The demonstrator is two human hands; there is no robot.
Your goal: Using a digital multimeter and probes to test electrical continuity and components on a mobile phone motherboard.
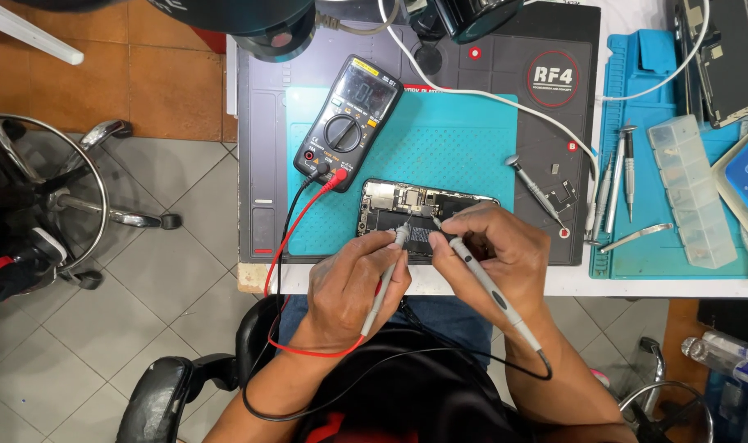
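Left hand [358,283] and right hand [493,254] each pinch a grey probe on the opened phone [419,215] — keep tips steady, apart, wrists braced while reading the multimeter [348,121]

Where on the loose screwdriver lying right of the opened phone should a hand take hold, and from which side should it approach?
Grip the screwdriver by its grey shaft around the middle, coming from above, fingers pinching across it. It lies flat and diagonal on the dark mat, round cap towards the far left, tip near the right, with bare mat on both sides. The tip probably offers too little to hold.

White table [661,285], dark mat [263,148], seemingly rubber
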